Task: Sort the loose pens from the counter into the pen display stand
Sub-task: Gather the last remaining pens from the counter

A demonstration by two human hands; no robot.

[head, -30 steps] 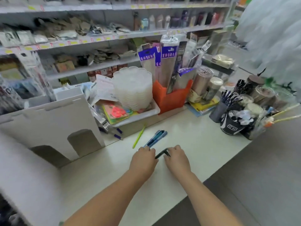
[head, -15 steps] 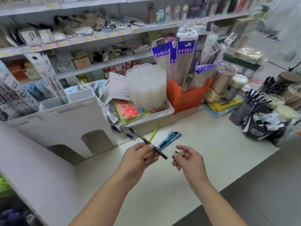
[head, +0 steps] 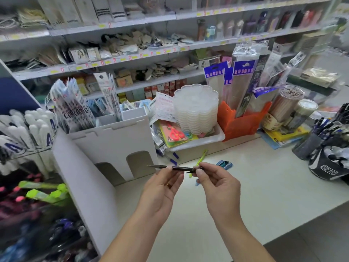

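While both hands pinch the black pen [head: 177,168] level above the table [head: 264,186], left hand [head: 160,188] mid-barrel, right hand [head: 217,184] at the clip end (cap?), seat it squarely, then carry left to the display stand [head: 37,214].

Colours on the shop counter, mostly white with bright accents.
Black pen [head: 179,168]; lime-green pen [head: 201,157]; blue pens [head: 224,164]; pale cream counter [head: 264,186]; white cardboard stand [head: 113,146]; orange holder [head: 243,121]; translucent white palette stack [head: 196,110]; red scissors [head: 176,133] on yellow card; black cup [head: 328,165] with white swoosh; gold ring [head: 169,185]; yellow shelf labels [head: 54,71].
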